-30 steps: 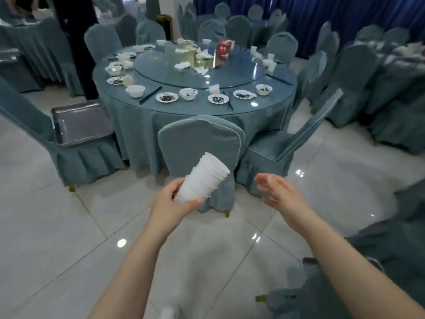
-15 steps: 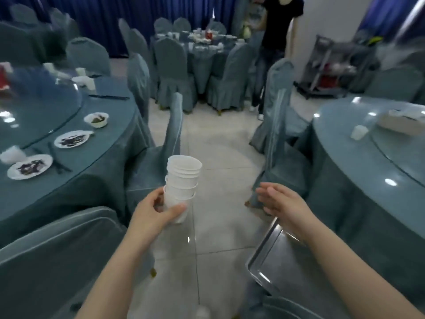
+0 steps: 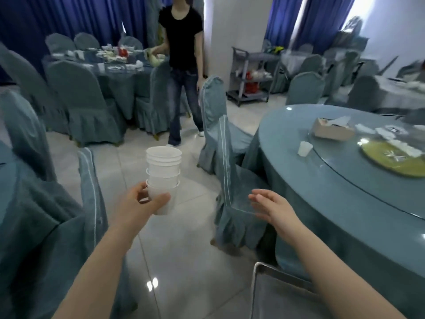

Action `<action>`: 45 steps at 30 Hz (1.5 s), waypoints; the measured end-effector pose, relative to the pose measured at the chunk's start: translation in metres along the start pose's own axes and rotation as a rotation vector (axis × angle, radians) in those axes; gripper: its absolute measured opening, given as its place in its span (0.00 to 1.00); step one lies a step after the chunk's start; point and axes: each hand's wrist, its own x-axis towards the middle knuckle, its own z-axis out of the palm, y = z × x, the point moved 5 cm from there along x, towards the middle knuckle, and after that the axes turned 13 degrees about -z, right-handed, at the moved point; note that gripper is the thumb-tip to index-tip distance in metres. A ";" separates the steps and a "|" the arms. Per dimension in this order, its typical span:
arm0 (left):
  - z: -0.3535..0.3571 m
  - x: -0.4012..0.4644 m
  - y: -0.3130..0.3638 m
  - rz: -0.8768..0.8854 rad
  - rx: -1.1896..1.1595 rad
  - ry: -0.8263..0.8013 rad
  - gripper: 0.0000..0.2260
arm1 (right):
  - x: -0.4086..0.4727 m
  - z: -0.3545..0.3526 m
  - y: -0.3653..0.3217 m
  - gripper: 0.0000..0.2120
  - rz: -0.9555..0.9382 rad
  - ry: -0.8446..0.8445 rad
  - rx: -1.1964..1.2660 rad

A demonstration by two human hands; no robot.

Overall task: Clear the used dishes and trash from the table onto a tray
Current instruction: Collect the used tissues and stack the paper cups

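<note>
The fingers (image 3: pixel 161 200) of the left hand (image 3: pixel 140 207) curl around the lowest cup of a stack of white cups (image 3: pixel 163 174), thumb across the front, holding it upright above the glossy tiled floor (image 3: pixel 179 261). The cups are thin, smooth and tapered, nested so that their rolled rims form stepped rings. The right hand (image 3: pixel 274 211) is empty, its fingers (image 3: pixel 257 196) straight and loosely spread, palm turned toward the stack and apart from it.

Just below the right forearm lies a metal tray (image 3: pixel 276 295), rectangular with rounded corners and a raised lip, its surface dull grey. To the right stands a round desk (image 3: pixel 333 203) draped in blue-grey cloth under a glass top with a raised round turntable. On it sit a single small white cup (image 3: pixel 304 148), a cardboard tissue box (image 3: pixel 333 131), crumpled white napkins (image 3: pixel 391 134) and a yellow-green plate (image 3: pixel 395 157). Chairs (image 3: pixel 230 146) in pleated fabric covers with pale piping stand between the hands and the desk. Farther back, a person in a black top (image 3: pixel 184 42) stands beside another cluttered round desk (image 3: pixel 110 63), near a grey service cart (image 3: pixel 250 74) and blue curtains (image 3: pixel 69 14).
</note>
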 end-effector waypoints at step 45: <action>0.442 0.566 0.197 0.009 0.444 -0.575 0.24 | 0.548 -0.306 0.193 0.23 0.435 0.234 -1.160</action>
